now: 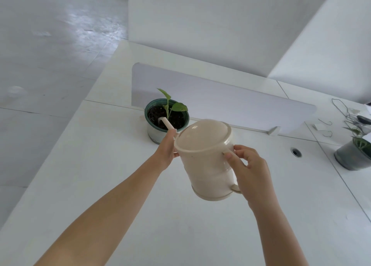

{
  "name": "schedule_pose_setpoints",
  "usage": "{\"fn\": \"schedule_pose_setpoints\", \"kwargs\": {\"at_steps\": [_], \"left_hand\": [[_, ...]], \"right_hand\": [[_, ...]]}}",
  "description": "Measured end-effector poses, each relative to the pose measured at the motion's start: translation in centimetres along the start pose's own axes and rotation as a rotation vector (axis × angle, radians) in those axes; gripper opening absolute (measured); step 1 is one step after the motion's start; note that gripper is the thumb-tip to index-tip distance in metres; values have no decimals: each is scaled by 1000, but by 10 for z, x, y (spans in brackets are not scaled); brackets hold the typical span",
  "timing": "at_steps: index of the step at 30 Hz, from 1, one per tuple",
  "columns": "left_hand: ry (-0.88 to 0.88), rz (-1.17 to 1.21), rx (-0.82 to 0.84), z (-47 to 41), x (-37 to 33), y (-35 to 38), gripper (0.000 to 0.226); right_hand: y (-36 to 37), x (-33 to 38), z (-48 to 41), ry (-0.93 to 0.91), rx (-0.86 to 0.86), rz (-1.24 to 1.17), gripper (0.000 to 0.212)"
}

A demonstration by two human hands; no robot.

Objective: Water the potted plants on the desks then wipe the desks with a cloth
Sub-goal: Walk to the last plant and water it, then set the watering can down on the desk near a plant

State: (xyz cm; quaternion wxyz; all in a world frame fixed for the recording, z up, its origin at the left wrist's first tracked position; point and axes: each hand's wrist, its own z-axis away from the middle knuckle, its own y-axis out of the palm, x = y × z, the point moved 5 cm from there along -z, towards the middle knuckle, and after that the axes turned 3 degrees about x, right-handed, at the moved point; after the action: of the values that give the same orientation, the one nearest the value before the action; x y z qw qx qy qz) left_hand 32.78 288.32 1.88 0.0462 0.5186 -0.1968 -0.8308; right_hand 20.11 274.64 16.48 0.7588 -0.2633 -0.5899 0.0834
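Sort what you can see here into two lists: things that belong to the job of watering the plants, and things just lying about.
Belongs to the job:
- watering can, held by the left hand and right hand
- green potted plant under the spout
- second potted plant at the right edge

Just lying about:
- cables
- desk divider panel
- cable hole

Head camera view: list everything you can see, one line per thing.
watering can: one, cream, held tilted above the desk, spout tip over the near pot's soil
potted plant: one, green pot, by the divider
second potted plant: one, grey pot, far right
desk: white, several joined tops
divider panel: one, white, upright behind the near pot
cables: dark, far right
cable grommet: one, dark, right
left hand: steadies the can near the spout
right hand: fingers at the handle side
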Motion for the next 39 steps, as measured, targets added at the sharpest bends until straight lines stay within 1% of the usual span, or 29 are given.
{"fn": "schedule_pose_setpoints", "kwargs": {"at_steps": [3, 6, 9, 12, 16, 20, 24, 29, 35, 39], "left_hand": [[6, 8, -1, 4, -7, -4, 31], [26, 11, -41, 6, -19, -7, 33], [11, 48, -44, 9, -23, -7, 26], [26, 51, -47, 18, -21, -9, 22], [78, 90, -158, 37, -3, -27, 15], [95, 58, -283, 65, 21, -51, 38], [109, 32, -392, 98, 36, -72, 45], [126, 8, -487, 133, 52, -97, 44], [144, 115, -566, 161, 56, -113, 43], [152, 156, -620, 175, 56, -121, 41]], "right_hand": [[5, 5, -3, -15, 2, -19, 17], [6, 5, -6, -40, -15, -6, 18], [3, -2, -5, -68, -31, 5, 14], [0, -25, 0, -26, -8, -45, 12], [4, -68, 6, 49, 101, -65, 10], [22, -107, 6, 141, 257, -51, 11], [43, -132, 5, 178, 371, -31, 11], [64, -147, 9, 174, 482, -1, 14], [84, -145, 9, 175, 574, -9, 23], [93, -142, 9, 154, 617, -2, 20]]}}
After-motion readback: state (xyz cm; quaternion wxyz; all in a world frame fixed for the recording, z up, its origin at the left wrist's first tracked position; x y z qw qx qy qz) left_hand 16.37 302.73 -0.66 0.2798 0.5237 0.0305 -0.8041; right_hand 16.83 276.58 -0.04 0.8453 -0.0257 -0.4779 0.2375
